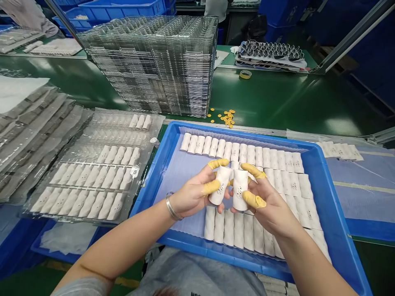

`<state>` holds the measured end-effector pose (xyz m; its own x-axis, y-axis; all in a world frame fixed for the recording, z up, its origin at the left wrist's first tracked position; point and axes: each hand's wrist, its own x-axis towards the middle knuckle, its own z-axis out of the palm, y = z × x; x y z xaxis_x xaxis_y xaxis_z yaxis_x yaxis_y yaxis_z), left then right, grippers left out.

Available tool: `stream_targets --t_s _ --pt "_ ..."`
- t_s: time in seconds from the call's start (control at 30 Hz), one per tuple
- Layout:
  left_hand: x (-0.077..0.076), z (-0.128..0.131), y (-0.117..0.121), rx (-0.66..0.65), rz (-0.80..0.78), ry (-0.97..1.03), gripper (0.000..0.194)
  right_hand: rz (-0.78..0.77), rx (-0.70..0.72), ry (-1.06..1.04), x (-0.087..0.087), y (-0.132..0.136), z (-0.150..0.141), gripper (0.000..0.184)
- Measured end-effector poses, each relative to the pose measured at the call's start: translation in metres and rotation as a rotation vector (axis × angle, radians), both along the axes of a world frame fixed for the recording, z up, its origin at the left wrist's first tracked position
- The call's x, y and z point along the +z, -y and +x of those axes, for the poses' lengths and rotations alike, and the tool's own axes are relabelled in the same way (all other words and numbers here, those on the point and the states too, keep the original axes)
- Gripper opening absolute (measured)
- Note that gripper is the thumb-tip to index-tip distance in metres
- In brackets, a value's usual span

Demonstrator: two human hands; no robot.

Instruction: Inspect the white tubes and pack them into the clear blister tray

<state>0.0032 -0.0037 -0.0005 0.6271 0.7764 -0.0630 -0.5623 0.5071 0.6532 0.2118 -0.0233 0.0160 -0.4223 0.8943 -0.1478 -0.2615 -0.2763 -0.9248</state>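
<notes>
- Cylinders: two in grasp, white and matte, dark-marked, both above one blue plastic tray [231, 255].
- Left hand [194, 194] grips left cylinder [220, 183]; its long axis leans, top toward the right.
- Right hand [269, 200] grips right cylinder [240, 184], long axis nearly upright in view.
- One clear, moulded plastic tray [101, 119], leftward: three white pieces [140, 121] in its far row.
- One ring-shaped yellow tape [245, 74] on green desk [277, 98].
</notes>
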Motion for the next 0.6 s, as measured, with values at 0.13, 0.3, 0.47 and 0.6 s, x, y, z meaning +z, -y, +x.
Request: stream_targets --t_s 0.13,0.3,0.47,0.6 --pt "0.0046 -0.0012 0.0016 0.017 0.048 0.002 0.057 0.049 -0.033 -0.010 -0.0013 -0.0007 0.0004 0.049" --pt "0.0061 -0.0021 0.0031 0.035 0.055 0.046 0.052 0.123 -0.068 -0.017 -0.0037 -0.0019 0.0004 0.048" --pt "0.0067 -0.0040 0.0015 0.110 0.010 -0.067 0.054 0.188 -0.076 0.003 -0.0030 -0.0007 -0.0014 0.047" --pt "0.0051 -0.0053 0.0006 0.111 0.095 -0.224 0.067 0.211 -0.056 0.051 -0.0008 0.0025 -0.0015 0.047"
